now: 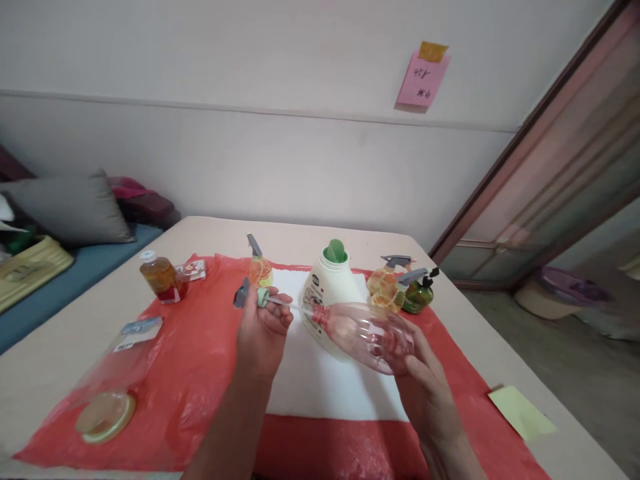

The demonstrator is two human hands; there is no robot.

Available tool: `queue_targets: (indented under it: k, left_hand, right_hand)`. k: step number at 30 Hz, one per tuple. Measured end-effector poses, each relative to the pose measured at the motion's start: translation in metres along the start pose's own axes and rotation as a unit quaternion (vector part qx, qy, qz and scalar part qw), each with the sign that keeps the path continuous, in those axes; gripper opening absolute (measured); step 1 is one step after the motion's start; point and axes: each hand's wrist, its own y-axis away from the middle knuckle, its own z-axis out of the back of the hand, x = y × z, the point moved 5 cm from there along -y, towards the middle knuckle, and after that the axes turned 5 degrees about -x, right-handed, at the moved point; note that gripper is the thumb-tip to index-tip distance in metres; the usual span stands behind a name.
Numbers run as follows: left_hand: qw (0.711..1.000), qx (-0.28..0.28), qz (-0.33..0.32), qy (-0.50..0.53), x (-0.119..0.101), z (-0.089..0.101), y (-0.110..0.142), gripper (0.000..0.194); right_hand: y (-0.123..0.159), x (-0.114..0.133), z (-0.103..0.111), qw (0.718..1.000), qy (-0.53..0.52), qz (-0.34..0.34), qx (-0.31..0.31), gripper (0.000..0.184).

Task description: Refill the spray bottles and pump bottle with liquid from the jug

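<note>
My left hand [265,330] is closed around a trigger sprayer head [263,298] with a pale green collar and grey trigger. A thin clear dip tube runs from it toward the mouth of a see-through bottle [365,333]. The tube's end seems to be at or inside the neck; I cannot tell how deep. My right hand [425,383] grips this bottle by its base, tilted nearly on its side with the neck to the left. Behind both stands a large cream jug [333,283], with a green scoop-like piece [335,251] in its opening.
One orange-patterned spray bottle [261,272] stands behind my left hand, others [387,287] at right beside a green pump bottle [418,297]. At left are an amber bottle [161,277] and a round lid [105,417]. Red sheeting [190,393] covers the table; a yellow note [521,412] lies right.
</note>
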Motion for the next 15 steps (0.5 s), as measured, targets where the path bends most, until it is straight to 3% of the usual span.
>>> queue_targets:
  k: [5,8,12,15]
  left_hand:
    - [0.996,0.066,0.054,-0.021,0.034,-0.014,0.02,0.039]
    - [0.994,0.071,0.078,-0.01,0.046,-0.017,0.027,0.04]
    - [0.997,0.042,0.062,-0.02,0.044,-0.014,0.026,0.034]
    - [0.998,0.033,0.037,-0.035,0.037,-0.012,0.024,0.033]
  right_hand:
    - [0.013,-0.006,-0.02,0.999,-0.018,0.01,0.042,0.059]
    - [0.019,-0.005,-0.028,0.999,0.004,0.035,0.041,0.062]
    - [0.023,-0.007,-0.033,0.997,0.041,0.062,0.021,0.066]
    - [0.026,-0.018,-0.039,0.999,0.014,0.005,0.029,0.066]
